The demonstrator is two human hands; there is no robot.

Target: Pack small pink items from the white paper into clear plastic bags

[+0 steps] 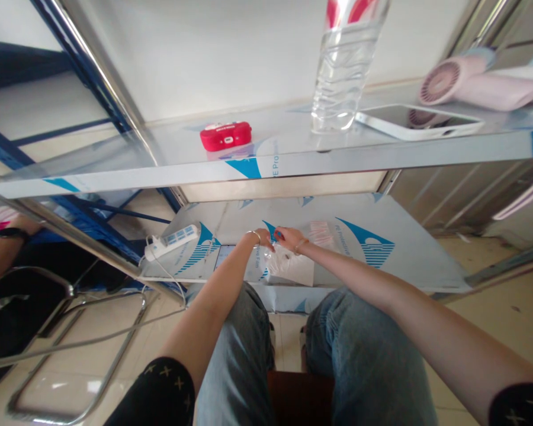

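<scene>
A small clear bag (281, 260) is held just above the lower shelf (404, 254), over a white sheet (299, 273) near its front edge. Its top edge is pinched from both sides: the left hand (263, 238) and the right hand (288, 238) are set close together, with the fingers curled in and closed on the plastic. What lies inside the bag cannot be made out.

The step in hand is judged to be the working of the bag's mouth. It is best done with the pinch kept right at the top edge, a thumb and a fingertip on each side, so that thin film is not stretched or torn. The bag should be kept low over the sheet, so that anything dropped is caught there. The power strip (173, 239) and its cable lie well to the left and are best left clear of the elbows.

A red case (225, 135), a bottle (342, 77) and a phone (420, 121) stand on the upper shelf (293, 160).
</scene>
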